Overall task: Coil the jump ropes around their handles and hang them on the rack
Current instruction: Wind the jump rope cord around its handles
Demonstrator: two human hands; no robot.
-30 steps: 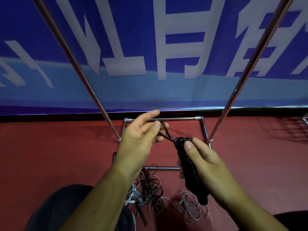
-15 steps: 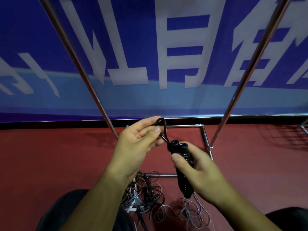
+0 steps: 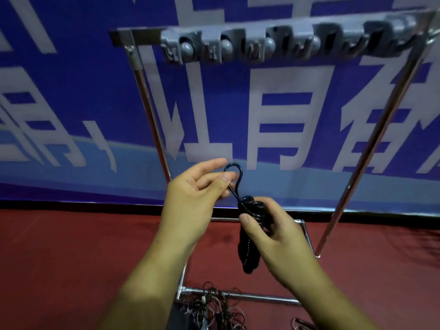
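My right hand (image 3: 276, 236) grips a pair of black jump rope handles (image 3: 248, 246) held together, with rope wound round their upper part. A small black rope loop (image 3: 234, 169) sticks up from the tops of the handles. My left hand (image 3: 197, 194) pinches that loop between thumb and forefinger, the other fingers spread. The rack's grey bar of hooks and clips (image 3: 285, 41) runs across the top of the view, well above both hands.
The rack's chrome uprights (image 3: 154, 120) slant down to a chrome base frame (image 3: 240, 297) on the red floor. A tangle of more jump ropes (image 3: 214, 308) lies by the base. A blue banner (image 3: 273, 120) with white characters hangs behind.
The view has tilted up, bringing the rack's hook bar into sight. Both hands have risen with the handles, and the left hand still pinches the loop.
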